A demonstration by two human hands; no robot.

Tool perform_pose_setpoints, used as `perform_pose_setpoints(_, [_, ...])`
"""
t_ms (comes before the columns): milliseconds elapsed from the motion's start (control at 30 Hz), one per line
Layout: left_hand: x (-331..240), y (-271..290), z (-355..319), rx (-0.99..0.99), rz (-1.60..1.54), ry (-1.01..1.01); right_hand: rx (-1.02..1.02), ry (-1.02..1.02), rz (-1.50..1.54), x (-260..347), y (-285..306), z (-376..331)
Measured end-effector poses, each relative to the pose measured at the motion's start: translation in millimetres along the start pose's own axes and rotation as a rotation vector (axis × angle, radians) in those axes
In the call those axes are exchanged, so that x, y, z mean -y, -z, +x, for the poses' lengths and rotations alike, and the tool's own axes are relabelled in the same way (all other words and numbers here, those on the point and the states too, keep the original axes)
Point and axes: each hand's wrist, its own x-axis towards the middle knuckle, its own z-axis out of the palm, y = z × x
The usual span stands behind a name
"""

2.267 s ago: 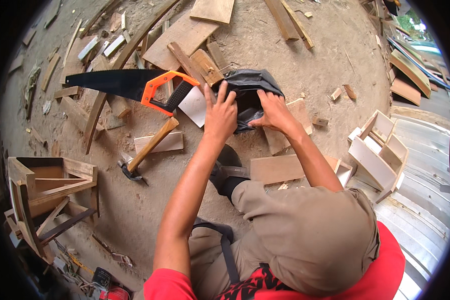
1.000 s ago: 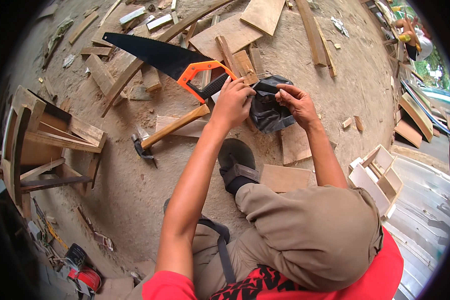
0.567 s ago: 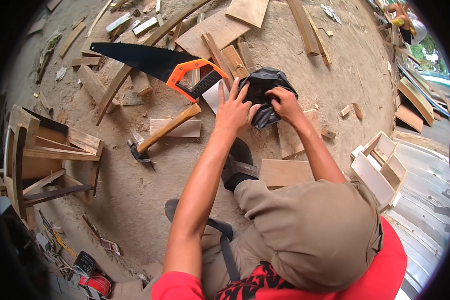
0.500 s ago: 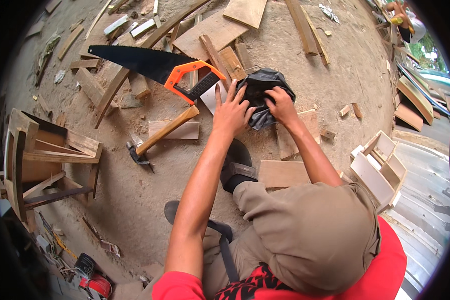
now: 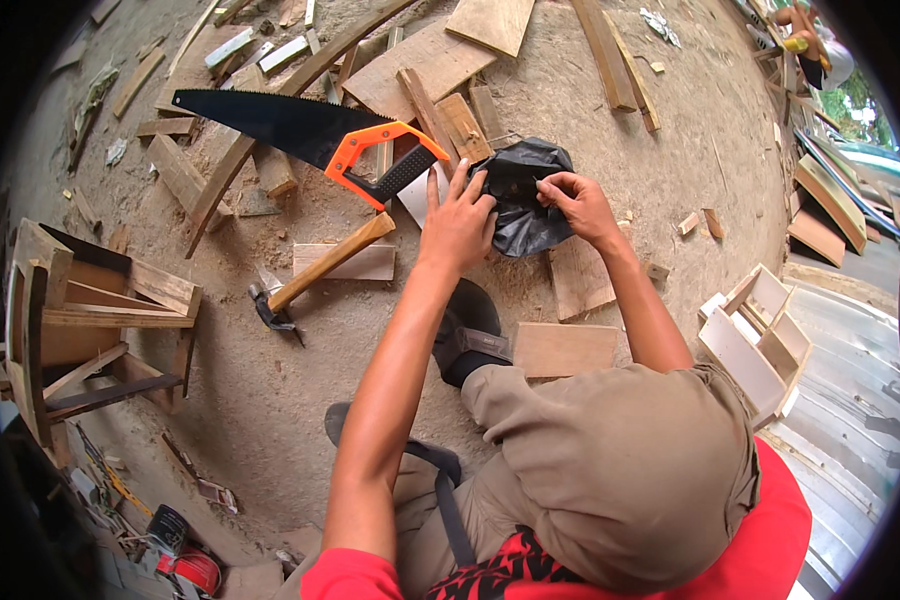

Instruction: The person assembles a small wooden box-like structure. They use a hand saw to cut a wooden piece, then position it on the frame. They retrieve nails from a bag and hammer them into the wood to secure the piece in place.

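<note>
A crumpled black plastic bag [image 5: 530, 235] sits open-mouthed on the ground in front of me. My left hand [image 5: 457, 225] is at its left rim, fingers partly spread, with the bag's edge held on the thumb side. Over the bag's mouth, my right hand [image 5: 582, 208] has thumb and fingertips pinched together; anything between them is too small to make out. Just left of my left hand lies a handsaw [image 5: 370, 160] with a black blade and orange-and-black handle. A claw hammer [image 5: 330, 262] with a wooden handle rests nearer to me, across a short board [image 5: 355, 262].
Offcuts and planks [image 5: 420, 70] litter the ground ahead. A wooden frame piece [image 5: 110, 320] stands at left, and a small pale compartmented wooden box [image 5: 760, 345] at right beside corrugated metal sheet [image 5: 850, 420]. A flat board [image 5: 565, 350] lies by my shoe [image 5: 465, 330]. Another person [image 5: 815, 50] shows at far right.
My right hand has drawn back from inside the bag toward its right rim, and its fingers have closed into a pinch. My left hand stays at the bag's left side.
</note>
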Motion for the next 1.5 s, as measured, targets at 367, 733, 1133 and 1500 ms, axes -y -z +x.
perform_pose_setpoints(367, [-2,19,15,-0.101,-0.271,-0.036,0.131,-0.112,-0.718,38,-7,-2])
perform_pose_setpoints(733, [-2,18,40,-0.044,0.180,0.021,0.125,0.225,-0.785,87,22,-10])
perform_pose_setpoints(1133, [-11,109,19,-0.388,-0.635,0.307,0.035,0.369,-0.764,165,17,-78])
perform_pose_setpoints(1500, [18,78,-19,-0.184,-0.133,0.245,-0.084,0.443,-0.487,71,-55,-29])
